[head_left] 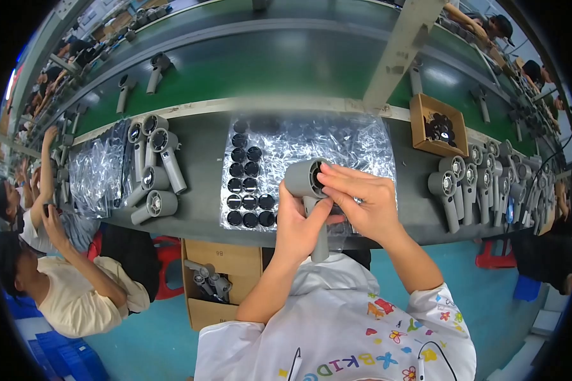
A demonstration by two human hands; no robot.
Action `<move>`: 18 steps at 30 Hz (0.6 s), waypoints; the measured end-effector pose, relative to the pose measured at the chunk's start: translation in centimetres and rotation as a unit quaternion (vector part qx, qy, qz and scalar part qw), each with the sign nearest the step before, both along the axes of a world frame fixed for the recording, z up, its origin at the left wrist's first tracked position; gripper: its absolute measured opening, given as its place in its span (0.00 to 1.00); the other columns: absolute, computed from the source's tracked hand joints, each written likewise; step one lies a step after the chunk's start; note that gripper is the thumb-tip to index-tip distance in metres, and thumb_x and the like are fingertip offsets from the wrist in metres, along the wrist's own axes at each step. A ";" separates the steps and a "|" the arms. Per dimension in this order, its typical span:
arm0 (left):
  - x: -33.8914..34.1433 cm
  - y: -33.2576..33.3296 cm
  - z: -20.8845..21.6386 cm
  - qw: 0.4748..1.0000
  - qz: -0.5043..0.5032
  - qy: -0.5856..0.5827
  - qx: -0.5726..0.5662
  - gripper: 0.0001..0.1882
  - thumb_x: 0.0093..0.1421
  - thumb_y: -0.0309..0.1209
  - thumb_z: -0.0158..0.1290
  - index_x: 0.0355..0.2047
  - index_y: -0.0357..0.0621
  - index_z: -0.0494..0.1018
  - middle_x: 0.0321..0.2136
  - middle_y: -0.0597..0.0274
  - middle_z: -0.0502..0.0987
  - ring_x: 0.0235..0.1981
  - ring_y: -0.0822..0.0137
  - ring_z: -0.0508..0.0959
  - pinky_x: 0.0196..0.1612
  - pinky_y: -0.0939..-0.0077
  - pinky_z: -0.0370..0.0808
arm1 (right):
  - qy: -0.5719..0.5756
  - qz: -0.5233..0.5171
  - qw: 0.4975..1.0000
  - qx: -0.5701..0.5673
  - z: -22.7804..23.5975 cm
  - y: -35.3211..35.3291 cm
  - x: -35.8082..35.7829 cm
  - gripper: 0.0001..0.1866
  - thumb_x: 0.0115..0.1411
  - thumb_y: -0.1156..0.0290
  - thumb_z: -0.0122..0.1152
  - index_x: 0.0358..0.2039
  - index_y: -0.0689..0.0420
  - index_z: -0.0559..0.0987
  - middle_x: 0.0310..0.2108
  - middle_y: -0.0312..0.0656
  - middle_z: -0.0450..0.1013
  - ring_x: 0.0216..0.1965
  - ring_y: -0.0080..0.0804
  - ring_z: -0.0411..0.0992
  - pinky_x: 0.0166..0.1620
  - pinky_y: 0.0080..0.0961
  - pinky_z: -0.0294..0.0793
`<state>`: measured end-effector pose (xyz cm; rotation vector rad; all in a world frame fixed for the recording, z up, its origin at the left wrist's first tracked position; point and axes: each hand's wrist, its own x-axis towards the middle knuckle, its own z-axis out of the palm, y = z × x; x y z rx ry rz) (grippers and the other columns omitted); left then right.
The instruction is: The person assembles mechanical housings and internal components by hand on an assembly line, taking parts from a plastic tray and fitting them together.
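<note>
My left hand [299, 225] is wrapped round the neck of a grey handheld fan [301, 180], whose handle points down toward me. The round head stands up between my hands, its dark open face turned to the right. At that face, the fingers of my right hand [362, 200] are bent together, tips touching the opening; whatever they pinch is hidden. Under and beyond my hands lies a shiny clear plastic sheet [311, 136]. Several round black caps [250, 202] sit in rows on its left side.
Grey fans [483, 178] crowd the bench at right beside a cardboard box [424, 145] of dark parts. More fans [162, 149] lie at left near plastic bags [98, 168]. Beyond runs a green conveyor [267, 70]. Below the bench edge, a carton [222, 305] holds fans. A co-worker [76, 279] sits at left.
</note>
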<state>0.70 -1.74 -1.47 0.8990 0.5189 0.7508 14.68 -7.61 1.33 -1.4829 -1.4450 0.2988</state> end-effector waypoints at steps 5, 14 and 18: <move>0.2 -0.4 0.3 0.997 0.031 0.028 0.065 0.24 0.66 0.19 0.50 0.58 0.38 0.54 0.52 0.53 0.69 0.48 0.65 0.79 0.38 0.74 0.88 | 0.025 -0.001 1.000 0.017 -0.1 -0.1 0.0 0.16 0.54 0.84 0.66 0.44 0.61 0.86 0.45 0.53 0.82 0.51 0.45 0.81 0.53 0.32 0.81; 0.2 -0.2 0.6 0.993 0.024 0.021 0.113 0.26 0.66 0.22 0.54 0.59 0.39 0.54 0.51 0.53 0.70 0.45 0.66 0.80 0.34 0.74 0.87 | 0.052 -0.025 0.998 0.017 1.4 -0.3 -0.5 0.15 0.52 0.85 0.66 0.42 0.62 0.87 0.42 0.53 0.83 0.49 0.43 0.82 0.50 0.31 0.82; -1.3 1.0 0.1 0.995 -0.039 -0.048 -0.076 0.25 0.66 0.26 0.55 0.60 0.38 0.57 0.52 0.54 0.71 0.44 0.65 0.80 0.35 0.72 0.87 | 0.037 0.027 0.998 0.039 1.2 -1.5 0.5 0.18 0.54 0.85 0.66 0.47 0.64 0.85 0.42 0.52 0.83 0.47 0.41 0.81 0.52 0.32 0.80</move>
